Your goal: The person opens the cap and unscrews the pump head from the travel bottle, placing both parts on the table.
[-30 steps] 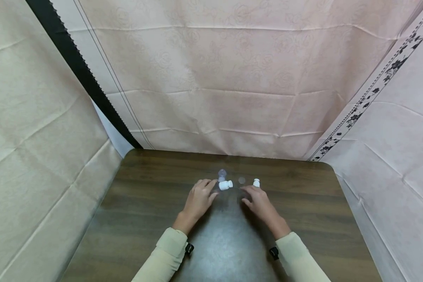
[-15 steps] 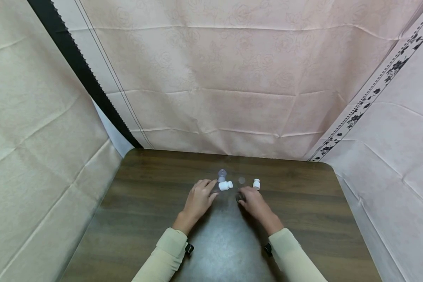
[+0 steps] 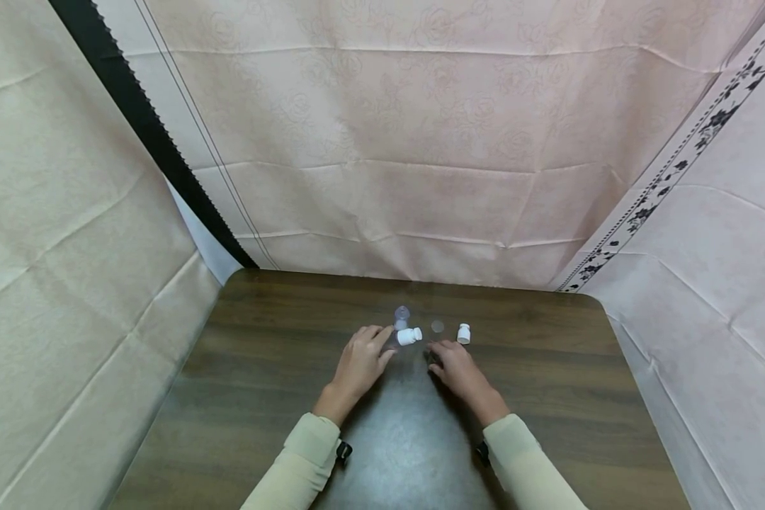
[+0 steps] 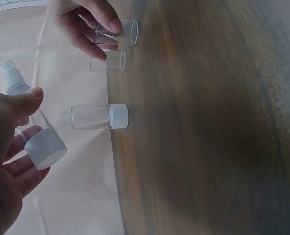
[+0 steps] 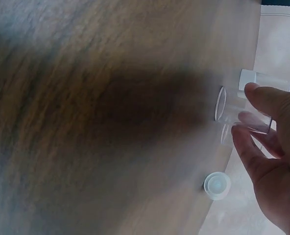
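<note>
My left hand [image 3: 360,356] holds a clear bottle [image 4: 37,117] with a white base and a white pump top [image 3: 409,336], standing tilted. In the left wrist view, its thumb and fingers wrap the bottle's sides. My right hand [image 3: 459,368] pinches a clear cylindrical cap [image 5: 235,106] between thumb and fingers, its open rim turned down toward the table. Just beyond it stands a second clear cap [image 3: 437,326]. A second clear bottle [image 4: 90,117] with a white base stands upright behind the left hand's bottle.
A loose white pump head [image 3: 464,333] sits right of the second cap, a round opening facing the camera in the right wrist view. All stand on a brown wooden table [image 3: 261,382]. Light cloth [image 3: 421,142] hangs behind its far edge and along both sides.
My right hand has moved slightly left and toward me, away from the loose pump head, and a clear cap now shows in its fingers. The left hand stays nearly still with the bottle.
</note>
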Available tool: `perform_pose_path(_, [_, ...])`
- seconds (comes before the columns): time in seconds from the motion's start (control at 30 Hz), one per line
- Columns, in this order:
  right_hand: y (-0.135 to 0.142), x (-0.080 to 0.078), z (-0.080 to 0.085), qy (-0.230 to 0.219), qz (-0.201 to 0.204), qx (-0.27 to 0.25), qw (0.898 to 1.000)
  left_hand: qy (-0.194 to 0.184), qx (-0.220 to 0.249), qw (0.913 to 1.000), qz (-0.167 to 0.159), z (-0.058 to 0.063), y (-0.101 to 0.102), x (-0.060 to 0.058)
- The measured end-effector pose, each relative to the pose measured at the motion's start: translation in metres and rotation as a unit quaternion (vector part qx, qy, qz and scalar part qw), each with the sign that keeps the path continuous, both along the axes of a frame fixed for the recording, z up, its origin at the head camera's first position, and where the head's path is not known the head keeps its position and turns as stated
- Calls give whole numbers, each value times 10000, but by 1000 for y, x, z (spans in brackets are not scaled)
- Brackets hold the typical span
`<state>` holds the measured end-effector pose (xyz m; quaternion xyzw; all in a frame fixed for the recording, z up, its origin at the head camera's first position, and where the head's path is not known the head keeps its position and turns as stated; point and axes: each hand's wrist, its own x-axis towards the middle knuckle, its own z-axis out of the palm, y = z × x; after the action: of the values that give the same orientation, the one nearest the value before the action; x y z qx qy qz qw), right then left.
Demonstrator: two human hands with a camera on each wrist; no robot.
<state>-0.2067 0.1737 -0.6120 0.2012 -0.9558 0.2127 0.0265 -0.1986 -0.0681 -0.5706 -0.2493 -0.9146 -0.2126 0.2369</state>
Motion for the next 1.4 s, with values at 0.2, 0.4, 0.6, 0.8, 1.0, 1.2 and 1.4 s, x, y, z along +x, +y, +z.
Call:
perform_pose_path(0.2, [4,5,1,27,-92,-170,9998,-6,-61,10000,-31,1,3,0])
perform_pose_path(0.4, [12,10,12,-33,-331,-585,9977,38,-83,9999,-113,2,6,1])
perform_pose_path(0.6, [25,15,27,325,-124,-1006,9943,33,-221,9996,-183,-1,10,1])
perform_pose_path(0.8, [32,21,41,222,-139,-1623,9864,232,-462,9983,-268,0,17,1])
perform_pose_path(1.0, [34,25,52,-384,-286,-2442,9685,538,-545,9962,-407,4,27,1])
perform_pose_path(1.2, [32,28,57,-877,-495,-3143,9440,648,-699,9941,-516,7,37,4])
perform_pose_path(1.4, [26,34,59,-878,-566,-3283,9388,849,-849,9911,-572,4,46,8])
